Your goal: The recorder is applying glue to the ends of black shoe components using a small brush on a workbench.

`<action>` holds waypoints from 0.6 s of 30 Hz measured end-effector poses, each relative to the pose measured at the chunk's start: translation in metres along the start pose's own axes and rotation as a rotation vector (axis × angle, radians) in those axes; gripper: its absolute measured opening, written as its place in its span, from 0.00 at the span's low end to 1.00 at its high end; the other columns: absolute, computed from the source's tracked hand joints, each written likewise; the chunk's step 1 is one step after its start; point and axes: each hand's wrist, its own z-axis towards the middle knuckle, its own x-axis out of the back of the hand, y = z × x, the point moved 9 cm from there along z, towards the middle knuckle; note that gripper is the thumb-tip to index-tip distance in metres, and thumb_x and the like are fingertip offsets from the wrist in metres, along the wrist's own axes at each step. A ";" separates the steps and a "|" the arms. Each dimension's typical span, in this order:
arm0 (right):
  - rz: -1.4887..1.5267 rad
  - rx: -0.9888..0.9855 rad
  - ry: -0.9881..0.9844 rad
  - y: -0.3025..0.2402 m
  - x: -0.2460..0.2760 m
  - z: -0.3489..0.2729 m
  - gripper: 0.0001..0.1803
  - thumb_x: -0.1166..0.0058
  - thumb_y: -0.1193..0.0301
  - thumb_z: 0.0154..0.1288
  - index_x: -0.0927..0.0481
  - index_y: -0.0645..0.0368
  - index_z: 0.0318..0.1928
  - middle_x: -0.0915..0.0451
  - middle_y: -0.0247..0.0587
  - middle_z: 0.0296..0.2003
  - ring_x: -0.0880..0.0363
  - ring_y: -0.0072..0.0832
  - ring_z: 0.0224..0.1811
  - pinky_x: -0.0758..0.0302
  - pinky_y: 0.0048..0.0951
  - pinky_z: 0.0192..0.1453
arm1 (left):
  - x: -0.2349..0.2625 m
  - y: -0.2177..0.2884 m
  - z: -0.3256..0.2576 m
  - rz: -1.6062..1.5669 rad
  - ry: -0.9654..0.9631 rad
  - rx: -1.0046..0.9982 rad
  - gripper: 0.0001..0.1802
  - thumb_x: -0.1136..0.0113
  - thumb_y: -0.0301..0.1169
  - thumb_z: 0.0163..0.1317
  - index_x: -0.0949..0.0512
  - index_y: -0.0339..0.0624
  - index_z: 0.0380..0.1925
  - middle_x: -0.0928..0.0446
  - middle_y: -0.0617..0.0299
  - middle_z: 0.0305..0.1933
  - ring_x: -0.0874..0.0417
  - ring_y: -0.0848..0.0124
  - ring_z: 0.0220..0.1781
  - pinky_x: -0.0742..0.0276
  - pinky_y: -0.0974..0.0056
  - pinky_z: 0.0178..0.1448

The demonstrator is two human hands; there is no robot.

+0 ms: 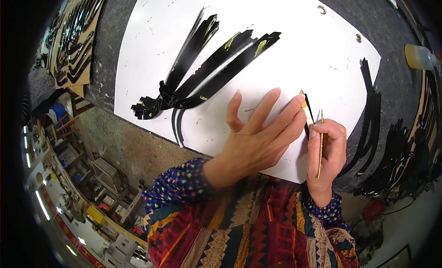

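My left hand [264, 134] lies over the white sheet [294, 42] with its fingers stretched out. Its index fingertip rests on the yellow-marked end of a narrow black strip [309, 106], part of which shows white. My right hand [329, 146] is closed round a thin gold-coloured rod [321, 153], its thumb and index finger pinched beside the strip. Much of the strip is hidden under the hands. Farther left, several bundled black strips [218, 67] fan out, some with yellow patches. A curved dark strip [177, 125] hangs below them, over the sheet's near edge.
More black strips [370, 116] lie along the right of the dark tabletop [354, 17]. A yellowish bottle [416, 57] is at the far right. Glossy black pieces [76, 47] lie on brown board at the left. A bluish chair [60, 113] stands beyond the table.
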 end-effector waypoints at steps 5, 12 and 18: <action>0.008 -0.008 0.007 0.000 0.002 0.000 0.09 0.46 0.86 0.67 0.24 0.66 0.47 0.24 0.46 0.42 0.24 0.23 0.31 0.27 0.23 0.31 | 0.000 0.001 0.000 -0.004 -0.023 0.001 0.24 0.40 0.31 0.56 0.20 0.57 0.56 0.28 0.75 0.70 0.37 0.63 0.76 0.71 0.35 0.77; -0.013 -0.014 -0.012 0.001 0.003 -0.001 0.10 0.45 0.86 0.66 0.24 0.66 0.46 0.24 0.47 0.42 0.24 0.25 0.31 0.27 0.24 0.32 | -0.002 0.002 0.000 0.025 -0.025 0.009 0.25 0.41 0.31 0.56 0.19 0.57 0.56 0.28 0.76 0.70 0.38 0.63 0.77 0.71 0.36 0.78; -0.016 -0.031 -0.027 0.003 0.003 -0.001 0.10 0.45 0.87 0.66 0.24 0.66 0.46 0.24 0.48 0.42 0.24 0.26 0.32 0.27 0.24 0.32 | -0.001 0.002 -0.001 0.027 -0.024 0.010 0.24 0.41 0.31 0.57 0.19 0.57 0.57 0.28 0.76 0.71 0.38 0.63 0.77 0.72 0.37 0.78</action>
